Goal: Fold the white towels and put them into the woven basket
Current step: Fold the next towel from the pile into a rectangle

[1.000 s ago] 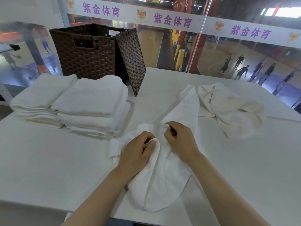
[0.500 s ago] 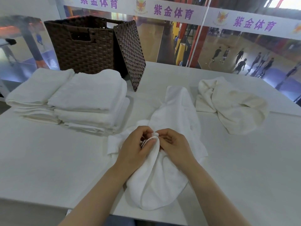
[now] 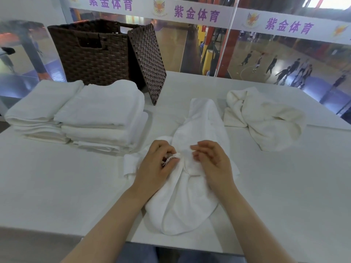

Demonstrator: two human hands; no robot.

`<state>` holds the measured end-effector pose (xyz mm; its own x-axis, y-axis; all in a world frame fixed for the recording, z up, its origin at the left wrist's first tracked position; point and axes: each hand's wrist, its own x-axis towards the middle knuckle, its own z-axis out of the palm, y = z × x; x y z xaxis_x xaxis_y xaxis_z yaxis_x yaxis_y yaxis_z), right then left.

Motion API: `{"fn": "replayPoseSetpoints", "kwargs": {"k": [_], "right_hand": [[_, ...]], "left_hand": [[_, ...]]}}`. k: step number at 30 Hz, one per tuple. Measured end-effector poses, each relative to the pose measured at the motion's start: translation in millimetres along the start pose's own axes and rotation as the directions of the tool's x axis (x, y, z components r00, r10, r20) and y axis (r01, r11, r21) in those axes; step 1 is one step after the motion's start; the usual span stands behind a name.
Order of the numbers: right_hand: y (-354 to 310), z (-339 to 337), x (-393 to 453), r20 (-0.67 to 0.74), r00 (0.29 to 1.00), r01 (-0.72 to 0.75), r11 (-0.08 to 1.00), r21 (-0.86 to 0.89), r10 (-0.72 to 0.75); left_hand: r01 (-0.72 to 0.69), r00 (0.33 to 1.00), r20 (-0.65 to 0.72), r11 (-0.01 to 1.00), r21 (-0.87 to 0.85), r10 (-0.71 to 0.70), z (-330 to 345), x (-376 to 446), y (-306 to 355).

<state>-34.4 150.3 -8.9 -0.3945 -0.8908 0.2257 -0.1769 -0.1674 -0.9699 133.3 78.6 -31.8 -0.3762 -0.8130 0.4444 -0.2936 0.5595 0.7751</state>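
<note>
A crumpled white towel [image 3: 191, 186] lies in front of me on the white table [image 3: 57, 186]. My left hand [image 3: 153, 168] pinches a bunched edge of it between thumb and fingers. My right hand [image 3: 212, 162] hovers just right of that edge with fingers loosely curled, holding nothing; its heel rests on the towel. A second unfolded, cream-white towel [image 3: 266, 118] lies in a heap at the right. Two stacks of folded white towels [image 3: 98, 114] sit at the left. The dark brown woven basket [image 3: 91, 54] stands behind the stacks at the back left.
The basket's woven lid [image 3: 148, 63] leans upright against the basket's right side. A glass wall runs behind the table's far edge. The table's near edge is close to my body.
My right hand has let go of the towel's edge and moved a little to the right. My left hand keeps its pinch. The towel has bunched closer to me.
</note>
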Motion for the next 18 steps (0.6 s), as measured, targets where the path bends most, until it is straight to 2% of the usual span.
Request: {"fn": "replayPoseSetpoints", "kwargs": {"k": [3,5,8,13,16,18], "right_hand": [[16,-24,-5,-0.268,0.963,-0.004,0.991,-0.134,-0.032],[25,-40,-11,-0.326,0.945,-0.101,0.967,-0.235,0.019],[32,-61,-17,-0.317,0.941,-0.234,0.907,-0.350,0.121],[24,-77,-34,-0.257,0.946,-0.321,0.692,-0.647,0.199],[15,-79,-36,-0.195,0.913,-0.370,0.521,-0.769,0.360],[8,-75,-35,-0.151,0.884,-0.379,0.489,-0.786,0.443]], "left_hand": [[-0.012,1.000,-0.002,0.999,-0.033,0.012,-2,0,-1],[0.007,1.000,0.013,0.999,-0.047,-0.006,-3,-1,-2],[0.049,0.999,0.008,0.997,-0.053,-0.049,-3,-2,-5],[0.156,0.985,-0.042,0.972,-0.177,-0.166,-3,-2,-3],[0.213,0.962,-0.111,0.940,-0.266,-0.249,-6,-2,1],[0.231,0.942,-0.166,0.923,-0.309,-0.291,-9,-1,-1]]}}
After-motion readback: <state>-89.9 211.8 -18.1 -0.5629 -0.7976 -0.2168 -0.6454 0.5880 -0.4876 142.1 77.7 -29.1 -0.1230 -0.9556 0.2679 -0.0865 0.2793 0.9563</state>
